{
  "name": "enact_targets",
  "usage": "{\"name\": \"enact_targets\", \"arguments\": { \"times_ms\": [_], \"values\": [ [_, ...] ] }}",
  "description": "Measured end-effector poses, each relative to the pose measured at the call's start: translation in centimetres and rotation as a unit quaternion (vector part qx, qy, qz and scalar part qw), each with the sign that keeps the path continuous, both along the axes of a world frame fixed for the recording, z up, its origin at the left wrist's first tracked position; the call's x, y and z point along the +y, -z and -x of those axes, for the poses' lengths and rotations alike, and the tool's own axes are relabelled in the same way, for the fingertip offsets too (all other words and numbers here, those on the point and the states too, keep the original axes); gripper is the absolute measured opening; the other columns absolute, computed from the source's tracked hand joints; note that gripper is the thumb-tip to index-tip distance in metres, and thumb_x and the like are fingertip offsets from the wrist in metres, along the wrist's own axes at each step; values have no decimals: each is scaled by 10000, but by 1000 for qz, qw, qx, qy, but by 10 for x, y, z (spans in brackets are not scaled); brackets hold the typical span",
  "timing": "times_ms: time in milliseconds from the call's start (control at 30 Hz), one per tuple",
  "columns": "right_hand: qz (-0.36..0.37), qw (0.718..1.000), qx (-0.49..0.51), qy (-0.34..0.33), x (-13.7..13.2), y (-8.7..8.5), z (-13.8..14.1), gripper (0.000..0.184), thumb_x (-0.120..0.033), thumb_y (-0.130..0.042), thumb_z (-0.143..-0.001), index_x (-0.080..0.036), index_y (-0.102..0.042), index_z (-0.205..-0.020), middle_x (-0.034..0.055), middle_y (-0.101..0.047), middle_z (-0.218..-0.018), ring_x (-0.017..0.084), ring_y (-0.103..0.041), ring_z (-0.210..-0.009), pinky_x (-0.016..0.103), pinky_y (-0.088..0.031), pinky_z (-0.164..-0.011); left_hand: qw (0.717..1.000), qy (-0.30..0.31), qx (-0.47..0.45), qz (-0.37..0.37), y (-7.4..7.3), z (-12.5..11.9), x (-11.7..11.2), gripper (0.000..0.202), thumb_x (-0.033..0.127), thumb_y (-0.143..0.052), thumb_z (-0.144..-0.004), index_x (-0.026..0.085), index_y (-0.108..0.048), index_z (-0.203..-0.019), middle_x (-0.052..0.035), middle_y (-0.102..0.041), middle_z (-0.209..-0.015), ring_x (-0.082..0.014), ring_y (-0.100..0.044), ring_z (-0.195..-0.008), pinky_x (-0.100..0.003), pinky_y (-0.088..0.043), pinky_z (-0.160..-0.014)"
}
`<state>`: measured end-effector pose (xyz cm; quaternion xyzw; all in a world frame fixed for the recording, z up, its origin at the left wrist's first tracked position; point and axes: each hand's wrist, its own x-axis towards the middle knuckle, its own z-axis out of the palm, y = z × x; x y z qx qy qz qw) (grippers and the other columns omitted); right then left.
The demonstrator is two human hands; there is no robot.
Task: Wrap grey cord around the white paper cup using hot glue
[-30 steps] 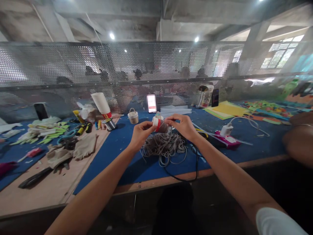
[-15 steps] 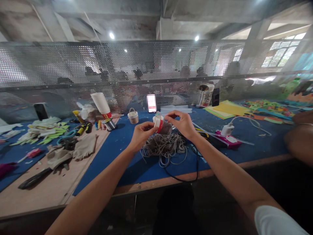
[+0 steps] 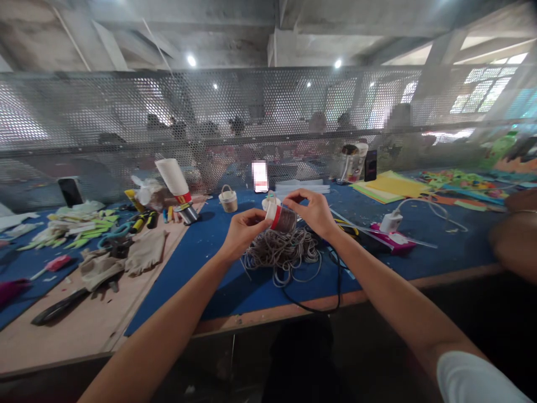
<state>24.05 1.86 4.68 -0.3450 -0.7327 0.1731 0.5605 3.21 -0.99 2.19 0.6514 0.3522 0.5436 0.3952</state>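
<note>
Above the blue table a small paper cup lies tilted on its side between my hands. It has a white end, a red band and a grey-brown lower part. My left hand pinches the white end between thumb and fingers. At the other end, my right hand is closed, its thumb and forefinger tips against the cup; whether they also pinch cord cannot be made out. Just beneath lies a loose heap of grey cord. Behind the cup stands a small white container, partly hidden by it.
A small basket-like cup with a handle stands left of a propped phone. Farther left are stacked paper cups, work gloves and scissors. To the right lie a white charger and yellow sheets. Another person's arm rests at far right.
The cup has turned slightly between my fingers and shifted a little to the right, showing more of its darker part. Both hands stay nearly in place, still on the cup.
</note>
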Motion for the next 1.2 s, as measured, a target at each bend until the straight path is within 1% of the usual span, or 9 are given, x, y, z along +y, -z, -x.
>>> {"name": "enact_targets", "arguments": {
  "times_ms": [133, 333, 567, 800, 1000, 1200],
  "values": [
    [0, 1000, -5, 3, 2, 2, -1, 71, -273, -690, -844, -213, -726, -841, 8, -729, -810, 155, -640, -758, 312, -519, -778, 1000, 4, -1, 3, 0, 0, 0, 208, 328, -803, -736, 155, -752, -838, -30, -732, -786, -127, -621, -679, -247, -489, -669],
    [8, 1000, -10, 3, 3, 2, -3, 85, -293, -691, -845, -216, -727, -836, 9, -731, -810, 159, -644, -762, 317, -523, -779, 1000, 7, 3, 6, -1, 0, -1, 203, 329, -802, -731, 162, -750, -835, -33, -730, -788, -134, -626, -691, -256, -494, -673],
    [19, 1000, -16, 2, 6, 4, -4, 96, -299, -688, -846, -213, -726, -829, 15, -731, -807, 160, -642, -757, 321, -517, -769, 1000, -6, 9, -2, -2, 0, -1, 204, 335, -803, -718, 163, -749, -813, -38, -734, -786, -145, -631, -689, -277, -513, -692],
    [28, 999, -16, 0, 8, 5, -6, 114, -309, -700, -834, -199, -730, -825, 18, -735, -792, 158, -646, -745, 311, -516, -753, 1000, 3, 9, -2, -1, 2, 1, 193, 323, -804, -726, 163, -753, -822, -31, -729, -777, -135, -625, -691, -258, -496, -681],
    [34, 999, -24, 3, 10, 7, -7, 116, -308, -695, -837, -200, -733, -823, 17, -736, -792, 156, -647, -745, 304, -516, -747, 1000, 7, 6, 3, -1, 2, 1, 201, 325, -809, -714, 159, -755, -815, -29, -727, -776, -134, -618, -684, -264, -491, -691],
    [46, 999, -21, -11, 19, 14, -8, 146, -342, -705, -826, -199, -740, -823, 19, -740, -792, 159, -656, -733, 300, -515, -726, 1000, 20, 1, 10, -2, 1, 0, 187, 317, -812, -715, 166, -759, -812, -25, -724, -768, -130, -615, -674, -266, -498, -691]
  ]
}}
